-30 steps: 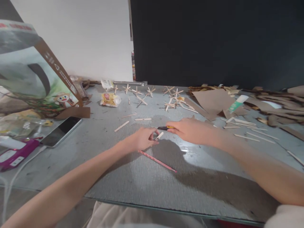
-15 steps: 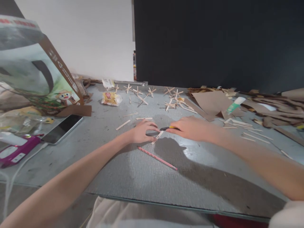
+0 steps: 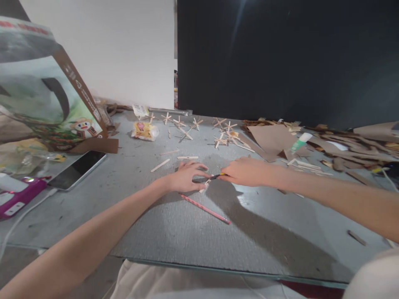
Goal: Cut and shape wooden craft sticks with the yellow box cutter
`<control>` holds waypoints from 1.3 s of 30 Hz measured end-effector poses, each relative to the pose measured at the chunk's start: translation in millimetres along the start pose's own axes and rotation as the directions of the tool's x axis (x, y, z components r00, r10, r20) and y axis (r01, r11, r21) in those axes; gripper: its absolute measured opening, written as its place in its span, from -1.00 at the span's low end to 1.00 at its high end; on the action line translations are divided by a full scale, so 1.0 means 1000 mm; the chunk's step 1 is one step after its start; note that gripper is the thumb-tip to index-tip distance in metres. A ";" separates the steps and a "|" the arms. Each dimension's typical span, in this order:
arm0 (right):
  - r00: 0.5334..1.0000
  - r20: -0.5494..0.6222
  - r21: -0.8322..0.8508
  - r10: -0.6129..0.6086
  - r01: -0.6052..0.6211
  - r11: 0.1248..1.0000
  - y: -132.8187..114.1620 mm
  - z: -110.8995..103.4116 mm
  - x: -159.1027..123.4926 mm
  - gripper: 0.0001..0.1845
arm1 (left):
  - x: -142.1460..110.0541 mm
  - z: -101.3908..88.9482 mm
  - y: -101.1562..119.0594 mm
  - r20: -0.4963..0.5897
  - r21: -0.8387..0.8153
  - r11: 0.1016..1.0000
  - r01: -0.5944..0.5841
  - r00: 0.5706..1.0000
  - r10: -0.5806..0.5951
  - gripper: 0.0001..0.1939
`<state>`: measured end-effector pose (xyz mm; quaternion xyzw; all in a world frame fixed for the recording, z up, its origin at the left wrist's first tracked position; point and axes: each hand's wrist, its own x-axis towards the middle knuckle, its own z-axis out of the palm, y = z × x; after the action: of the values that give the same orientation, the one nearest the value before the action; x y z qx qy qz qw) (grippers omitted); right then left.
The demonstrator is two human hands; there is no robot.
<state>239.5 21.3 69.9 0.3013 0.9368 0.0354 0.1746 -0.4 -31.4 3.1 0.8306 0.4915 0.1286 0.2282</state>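
On the grey tabletop, my left hand [image 3: 186, 177] pins a short wooden craft stick [image 3: 207, 183] with thumb and fingertips. My right hand [image 3: 241, 171] is closed around a yellow-and-black craft knife [image 3: 218, 176], whose dark tip meets the stick between my hands. Part of the stick is hidden by my left fingers and the knife. Just in front of my hands lies a pink patterned pencil [image 3: 205, 209]. Two more loose sticks, one flat [image 3: 187, 157] and one slanted [image 3: 160, 165], rest beyond my left hand.
Several star shapes of crossed sticks [image 3: 197, 123] stand at the back. A snack packet [image 3: 145, 131], a phone [image 3: 77, 170] and a purple device [image 3: 20, 197] are left. Cardboard [image 3: 271, 139], a glue stick [image 3: 301, 142] and loose sticks [image 3: 307, 166] are right.
The knife has come down and across the stick, and my right hand has shifted slightly nearer to me. My left hand stays almost where it was on the stick.
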 end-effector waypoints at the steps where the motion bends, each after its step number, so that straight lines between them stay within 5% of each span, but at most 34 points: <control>1: 1.000 -0.025 0.021 -0.007 0.008 1.000 0.000 0.000 -0.001 -0.50 | 0.000 0.000 0.000 0.002 0.001 1.000 0.004 1.000 -0.004 -0.62; 13: 0.989 -0.142 0.113 -0.050 0.066 0.991 0.002 0.011 0.002 -0.51 | 0.003 0.007 -0.001 -0.053 -0.013 0.999 0.043 0.998 -0.043 -0.60; 20: 0.999 0.030 -0.011 -0.021 0.021 1.000 -0.002 0.003 0.005 -0.47 | 0.001 0.003 0.003 -0.031 -0.029 0.998 0.057 0.998 -0.058 -0.62; 39: 0.999 -0.013 -0.030 -0.034 0.034 0.999 -0.005 0.006 0.004 -0.50 | 0.001 0.006 0.003 -0.066 -0.003 0.999 0.034 0.997 -0.034 -0.64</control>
<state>236.3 19.3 62.1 0.2824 0.9422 0.0485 0.1734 5.7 -33.2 -0.7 0.8172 0.5127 0.1525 0.2145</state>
